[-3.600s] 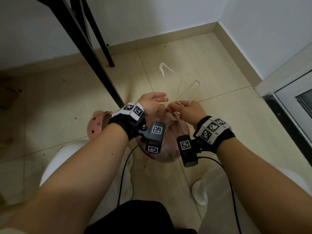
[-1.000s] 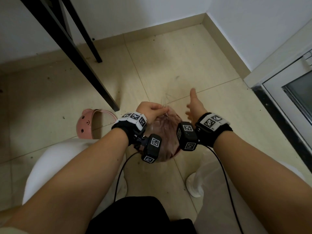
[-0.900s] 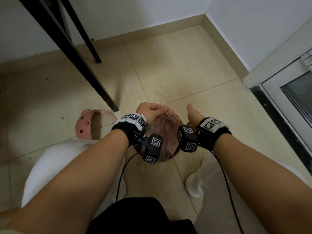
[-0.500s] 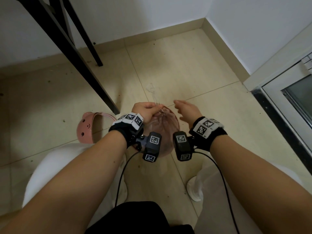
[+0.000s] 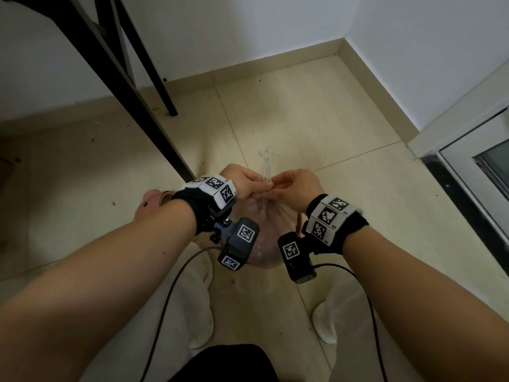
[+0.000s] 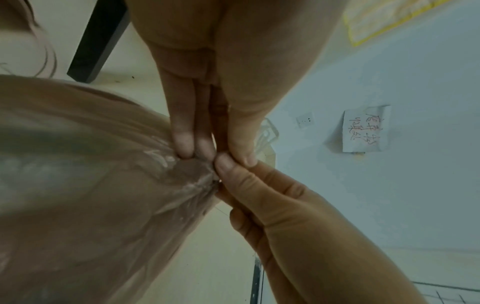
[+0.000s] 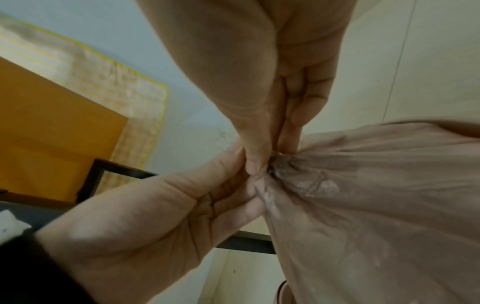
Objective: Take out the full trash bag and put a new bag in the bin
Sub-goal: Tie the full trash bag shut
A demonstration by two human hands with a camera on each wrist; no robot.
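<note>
A tiled floor (image 5: 303, 111) runs to a corner where two white walls meet, edged by a beige skirting. At far left two slanted black table legs (image 5: 129, 86) come down to the floor, the nearer one ending just beside the left wrist. A pink bin (image 5: 150, 205) lies on the floor to the left, mostly hidden behind the left forearm. On the right stands a door frame with a glass pane (image 5: 493, 166). The left wrist view shows a paper note (image 6: 365, 129) with red writing stuck on the wall, next to a socket. The full trash bag (image 5: 264, 230), thin and translucent pink, sits low between the two wrists, its body partly covered by the wrist cameras. Its neck is gathered into a twisted bunch at the top, with thin loose strands rising toward the far side. The left hand (image 5: 242, 180) has thumb and fingers curled in, pinching the gathered neck. The right hand (image 5: 296, 187) meets it from the right, thumb and forefinger pinching the same bunch, fingertips of both hands touching.
</note>
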